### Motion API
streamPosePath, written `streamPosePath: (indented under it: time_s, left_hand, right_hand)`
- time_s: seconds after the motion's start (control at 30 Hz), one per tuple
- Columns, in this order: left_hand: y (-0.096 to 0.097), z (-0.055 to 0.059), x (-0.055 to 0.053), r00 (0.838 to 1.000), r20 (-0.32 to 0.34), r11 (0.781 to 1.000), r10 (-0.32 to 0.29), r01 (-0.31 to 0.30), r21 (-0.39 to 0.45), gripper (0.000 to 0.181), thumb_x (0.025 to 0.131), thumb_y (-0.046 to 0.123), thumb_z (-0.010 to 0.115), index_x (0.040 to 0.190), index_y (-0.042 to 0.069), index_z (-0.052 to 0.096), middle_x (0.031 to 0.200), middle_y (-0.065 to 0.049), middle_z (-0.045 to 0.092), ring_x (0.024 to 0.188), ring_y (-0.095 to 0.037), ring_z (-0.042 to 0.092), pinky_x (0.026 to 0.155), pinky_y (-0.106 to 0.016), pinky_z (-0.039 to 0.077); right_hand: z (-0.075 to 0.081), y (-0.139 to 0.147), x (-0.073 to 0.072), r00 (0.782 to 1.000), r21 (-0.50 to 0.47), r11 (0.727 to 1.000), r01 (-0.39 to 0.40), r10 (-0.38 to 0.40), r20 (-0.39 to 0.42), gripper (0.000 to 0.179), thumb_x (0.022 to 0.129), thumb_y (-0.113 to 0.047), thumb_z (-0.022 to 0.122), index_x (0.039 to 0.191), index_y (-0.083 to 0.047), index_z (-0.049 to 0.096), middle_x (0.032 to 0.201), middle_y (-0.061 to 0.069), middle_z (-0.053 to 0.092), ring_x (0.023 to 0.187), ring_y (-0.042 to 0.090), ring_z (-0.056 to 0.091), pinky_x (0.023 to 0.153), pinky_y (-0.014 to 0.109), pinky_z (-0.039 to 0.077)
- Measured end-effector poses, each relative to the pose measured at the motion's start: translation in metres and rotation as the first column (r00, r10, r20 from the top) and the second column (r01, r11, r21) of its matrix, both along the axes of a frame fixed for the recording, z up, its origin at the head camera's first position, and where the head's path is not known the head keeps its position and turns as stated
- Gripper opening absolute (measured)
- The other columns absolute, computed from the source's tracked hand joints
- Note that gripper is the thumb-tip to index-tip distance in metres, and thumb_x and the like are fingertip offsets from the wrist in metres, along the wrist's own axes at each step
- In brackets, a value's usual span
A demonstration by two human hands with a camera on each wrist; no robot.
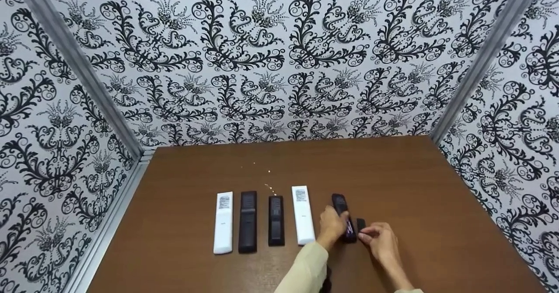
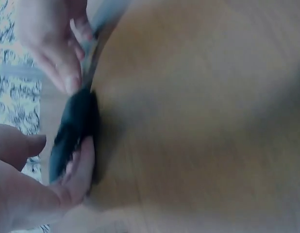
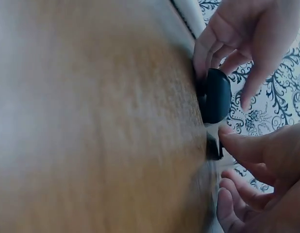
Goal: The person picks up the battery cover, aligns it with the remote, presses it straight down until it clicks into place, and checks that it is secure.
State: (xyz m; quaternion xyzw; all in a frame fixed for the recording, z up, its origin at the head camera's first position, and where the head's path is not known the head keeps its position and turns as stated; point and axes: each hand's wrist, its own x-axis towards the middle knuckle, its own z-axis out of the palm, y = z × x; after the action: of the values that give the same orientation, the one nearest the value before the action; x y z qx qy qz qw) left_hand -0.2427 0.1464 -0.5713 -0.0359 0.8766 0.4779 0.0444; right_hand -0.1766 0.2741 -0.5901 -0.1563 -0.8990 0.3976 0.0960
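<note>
A black remote control lies back up on the wooden table, its battery compartment uncovered at the near end. My left hand is at its left side. In the left wrist view the fingers rest along the side of the remote, while the thumb stands apart above. To its right, a small black battery cover is held at its near end between the thumb and fingertips of my right hand. From the right wrist, this cover shows low beside the rounded end of the remote.
Left of the hands, a white remote, a short black remote, a longer black remote and another white remote lie in a row, backs up. Patterned walls stand behind and beside the table.
</note>
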Motion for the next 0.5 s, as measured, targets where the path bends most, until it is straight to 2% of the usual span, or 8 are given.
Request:
streamPosePath:
  time_s: [0.07, 0.17, 0.23, 0.33, 0.4, 0.5]
  left_hand:
    - [-0.006, -0.003, -0.005, 1.0, -0.023, 1.0, -0.007, 0.007, -0.011, 0.026, 0.09, 0.023, 0.074, 0.095, -0.002, 0.068, 0.086, -0.015, 0.072, 0.083, -0.025, 0.069, 0.074, -0.035, 0.057]
    - [-0.013, -0.007, -0.009, 1.0, 0.001, 0.999, -0.027, 0.027, 0.033, 0.02, 0.09, 0.02, 0.074, 0.094, 0.0, 0.071, 0.088, -0.014, 0.072, 0.083, -0.022, 0.069, 0.068, -0.032, 0.059]
    - [-0.016, -0.009, -0.011, 0.998, 0.049, 0.991, -0.049, 0.042, 0.125, 0.02, 0.091, 0.017, 0.073, 0.097, -0.002, 0.069, 0.09, -0.016, 0.07, 0.079, -0.024, 0.071, 0.061, -0.035, 0.061]
    - [-0.02, -0.011, -0.012, 0.989, 0.128, 0.962, -0.08, 0.043, 0.269, 0.019, 0.092, 0.013, 0.072, 0.102, -0.001, 0.064, 0.091, -0.014, 0.065, 0.072, -0.027, 0.071, 0.053, -0.036, 0.06]
    - [-0.022, -0.011, -0.013, 0.981, 0.167, 0.934, -0.102, 0.037, 0.355, 0.019, 0.092, 0.011, 0.07, 0.104, -0.001, 0.062, 0.091, -0.013, 0.064, 0.072, -0.028, 0.071, 0.052, -0.038, 0.06]
    - [-0.025, -0.012, -0.014, 0.974, 0.181, 0.902, -0.138, 0.048, 0.428, 0.019, 0.093, 0.009, 0.068, 0.107, -0.001, 0.061, 0.093, -0.013, 0.067, 0.077, -0.024, 0.071, 0.058, -0.039, 0.061]
  right_hand:
    - [0.001, -0.002, 0.001, 1.0, 0.017, 1.0, -0.001, 0.002, -0.031, 0.007, 0.083, -0.009, 0.079, 0.086, -0.005, 0.076, 0.119, 0.019, 0.068, 0.103, 0.033, 0.066, 0.09, 0.039, 0.051]
    - [0.004, -0.004, 0.0, 0.998, 0.018, 1.0, 0.006, -0.005, -0.059, 0.005, 0.086, -0.011, 0.078, 0.088, -0.007, 0.075, 0.118, 0.016, 0.072, 0.09, 0.021, 0.071, 0.076, 0.025, 0.051]
    - [0.006, -0.005, 0.0, 0.996, -0.011, 1.0, 0.018, -0.018, -0.088, 0.005, 0.086, -0.01, 0.077, 0.09, -0.008, 0.075, 0.115, 0.015, 0.074, 0.084, 0.015, 0.073, 0.071, 0.018, 0.05]
    - [0.008, -0.006, -0.002, 0.991, -0.062, 0.998, 0.025, -0.033, -0.131, 0.006, 0.087, -0.009, 0.077, 0.092, -0.007, 0.075, 0.114, 0.015, 0.075, 0.083, 0.015, 0.075, 0.07, 0.013, 0.051]
    - [0.009, -0.007, -0.003, 0.99, -0.113, 0.993, 0.022, -0.038, -0.139, 0.008, 0.086, -0.008, 0.078, 0.093, -0.005, 0.075, 0.115, 0.016, 0.074, 0.088, 0.019, 0.076, 0.071, 0.01, 0.051]
    - [0.011, -0.008, -0.003, 0.994, -0.184, 0.983, -0.002, -0.018, -0.111, 0.016, 0.083, -0.007, 0.08, 0.098, -0.003, 0.074, 0.117, 0.018, 0.073, 0.098, 0.025, 0.075, 0.074, 0.008, 0.051]
